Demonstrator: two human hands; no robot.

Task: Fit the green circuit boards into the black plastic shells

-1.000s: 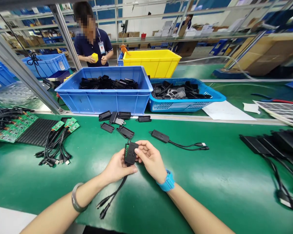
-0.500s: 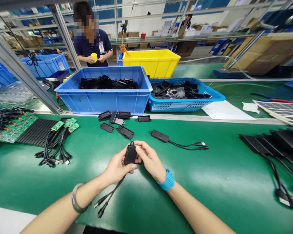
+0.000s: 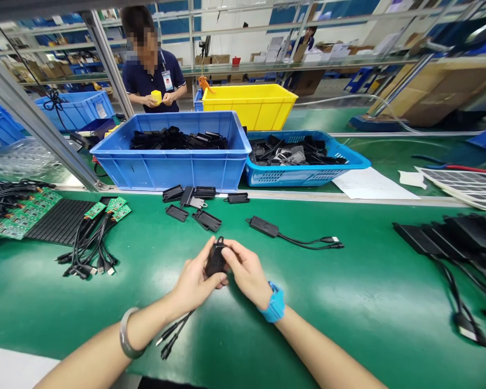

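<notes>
Between both hands is a small black plastic case (image 3: 216,261) with a hanging loop at its top and two black cables (image 3: 177,330) trailing below toward me. My left hand (image 3: 195,279) is closed on its left side, thumb along the lower edge. My right hand (image 3: 246,270) grips the upper right side, thumb on the face. Ahead on the green bench lie several black case halves (image 3: 208,220). To their right rests another cased unit (image 3: 264,226) with two cables, lying flat.
Green circuit boards with cables (image 3: 99,227) lie at left beside a black ribbed tray (image 3: 62,220). A blue bin (image 3: 170,168) and a blue basket (image 3: 303,175) of black parts stand behind. Finished-looking cased units (image 3: 449,237) are stacked at right. A co-worker (image 3: 154,75) stands beyond the bins.
The case has tilted slightly in my hands, its face turning so that raised marks show. My left hand now covers more of the cables. Both hands remain on it.
</notes>
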